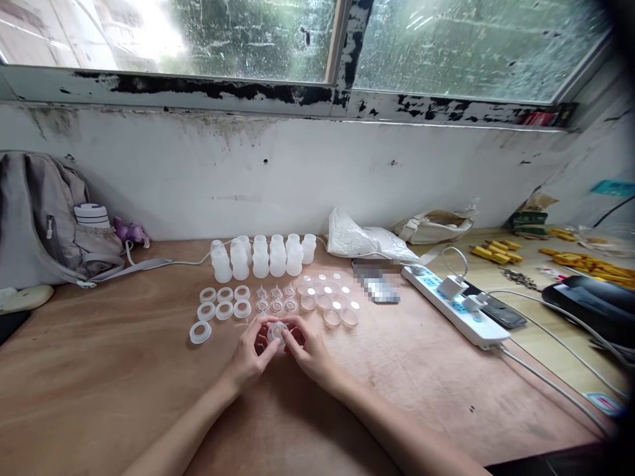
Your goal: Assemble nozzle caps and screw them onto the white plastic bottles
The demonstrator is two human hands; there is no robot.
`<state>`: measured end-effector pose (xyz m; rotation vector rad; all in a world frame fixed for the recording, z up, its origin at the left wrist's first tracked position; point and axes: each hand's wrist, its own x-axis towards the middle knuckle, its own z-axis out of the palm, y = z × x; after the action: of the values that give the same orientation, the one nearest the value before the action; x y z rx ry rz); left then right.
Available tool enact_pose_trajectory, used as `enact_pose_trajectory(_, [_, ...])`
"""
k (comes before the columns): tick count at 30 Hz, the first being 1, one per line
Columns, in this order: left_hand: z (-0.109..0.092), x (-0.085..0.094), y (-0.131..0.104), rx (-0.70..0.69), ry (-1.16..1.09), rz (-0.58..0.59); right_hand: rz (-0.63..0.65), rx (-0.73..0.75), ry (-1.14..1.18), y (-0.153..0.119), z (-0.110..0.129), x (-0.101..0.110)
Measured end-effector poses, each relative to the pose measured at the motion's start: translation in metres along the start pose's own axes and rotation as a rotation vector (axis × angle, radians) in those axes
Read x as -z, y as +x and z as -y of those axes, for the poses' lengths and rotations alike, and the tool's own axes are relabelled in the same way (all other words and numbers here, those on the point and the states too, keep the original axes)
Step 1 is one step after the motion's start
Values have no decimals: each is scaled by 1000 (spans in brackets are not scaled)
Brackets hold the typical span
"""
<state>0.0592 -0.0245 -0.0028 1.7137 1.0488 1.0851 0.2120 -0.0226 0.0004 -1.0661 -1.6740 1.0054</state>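
My left hand (252, 354) and my right hand (310, 348) meet at the middle of the wooden table (124, 370), both pinching one small clear plastic piece (276, 332) between their fingertips. Just beyond them lie rows of small parts: white rings (224, 303) on the left, clear nipple-shaped pieces (276, 299) in the middle, and clear round caps (328, 299) on the right. One ring (200, 332) sits apart, nearer to me. Behind these stand several small white bottles (262, 256) in a row.
A grey backpack (40, 218) with a white cup leans at the far left. A white plastic bag (364, 241), a power strip (454, 304) with chargers and cables, a phone (499, 311) and yellow parts (496, 250) lie to the right. A wall and window close off the back.
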Motion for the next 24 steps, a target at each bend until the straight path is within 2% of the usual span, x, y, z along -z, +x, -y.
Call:
enact_pose_trajectory(5, [0,-5,-1,48,-95,-73,53,36,-64,-5,-2,-5])
enact_pose_trajectory(11, [-2,-5,-1,61,-146,-53,65,9,8,-4,-3,-5])
enact_pose_trajectory(14, [-2,-4,0,62,-88,-79,47,7,-8,-3,-4,-6])
enact_pose_trajectory(17, [-1,-3,1,72,-2,-50,46,21,-71,-1,-6,-4])
enact_pose_trajectory(20, [0,-3,0,78,63,-7,76,56,-124,0,-6,1])
enact_pose_trajectory(24, [-2,-3,-2,67,103,-19,121,79,-112,0,-3,4])
